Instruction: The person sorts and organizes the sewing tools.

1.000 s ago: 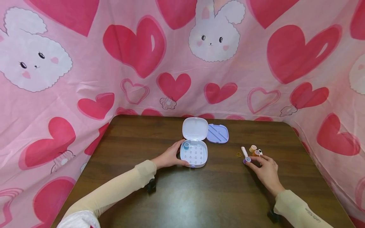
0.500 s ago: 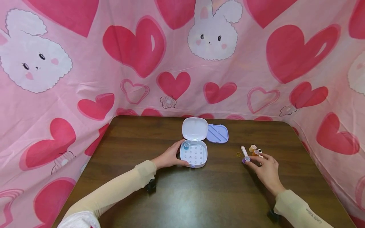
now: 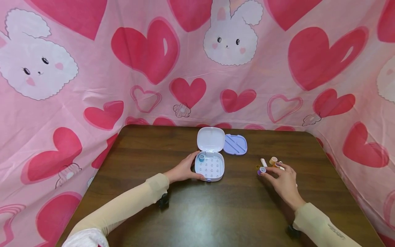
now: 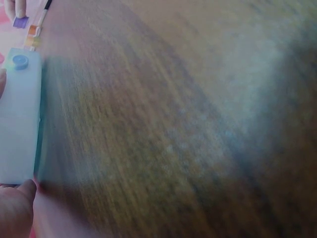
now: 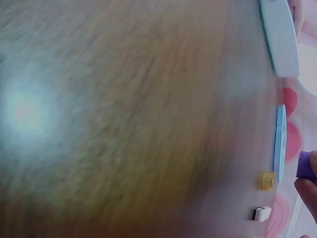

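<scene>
Left hand (image 3: 183,169), thumb and fingers spread, gripped the left edge of an open, rounded white plastic box (image 3: 217,178). Right hand (image 3: 284,182) pinched a small pale-topped purple spool (image 3: 261,171), between box and right edge of the dark wood-grain worktop (image 3: 210,212). Light pinch, spool upright, box braced seemed best.

Backdrop: pink heart-and-rabbit-print fabric sheet (image 3: 191,51)
Table: dark-brown wood-grain top (image 3: 148,147), rounded far corners
Light: pale tabletop glare (image 3: 199,219)

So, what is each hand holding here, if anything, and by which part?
The right hand pinches a small purple spool by its side nearest the hand. The left hand grips the open white box around its left side.
</scene>
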Demonstrator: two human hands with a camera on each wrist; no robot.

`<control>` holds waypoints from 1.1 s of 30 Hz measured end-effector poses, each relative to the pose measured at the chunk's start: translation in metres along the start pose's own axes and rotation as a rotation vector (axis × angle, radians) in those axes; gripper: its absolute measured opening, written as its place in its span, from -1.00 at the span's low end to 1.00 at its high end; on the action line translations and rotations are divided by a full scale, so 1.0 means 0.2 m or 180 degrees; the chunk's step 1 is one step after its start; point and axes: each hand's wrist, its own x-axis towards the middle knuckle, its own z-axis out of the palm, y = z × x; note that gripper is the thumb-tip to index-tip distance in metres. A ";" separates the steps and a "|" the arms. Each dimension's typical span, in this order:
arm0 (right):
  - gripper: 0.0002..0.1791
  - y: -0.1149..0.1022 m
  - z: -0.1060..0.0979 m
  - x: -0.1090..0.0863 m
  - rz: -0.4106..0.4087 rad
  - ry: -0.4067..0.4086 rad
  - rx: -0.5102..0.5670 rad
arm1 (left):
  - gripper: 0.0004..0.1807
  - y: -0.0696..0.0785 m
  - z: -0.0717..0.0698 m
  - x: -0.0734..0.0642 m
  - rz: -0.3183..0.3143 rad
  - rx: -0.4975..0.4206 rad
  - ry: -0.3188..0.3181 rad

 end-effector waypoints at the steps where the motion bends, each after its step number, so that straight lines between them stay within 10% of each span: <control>1: -0.70 -0.01 0.00 0.00 0.0004 -0.0019 0.0005 | 0.20 0.00 0.00 0.00 -0.0001 -0.0004 -0.0001; 33: -0.67 -0.26 0.20 0.21 0.0056 -0.0576 0.0311 | 0.20 -0.01 0.00 0.00 0.0045 -0.0007 0.0009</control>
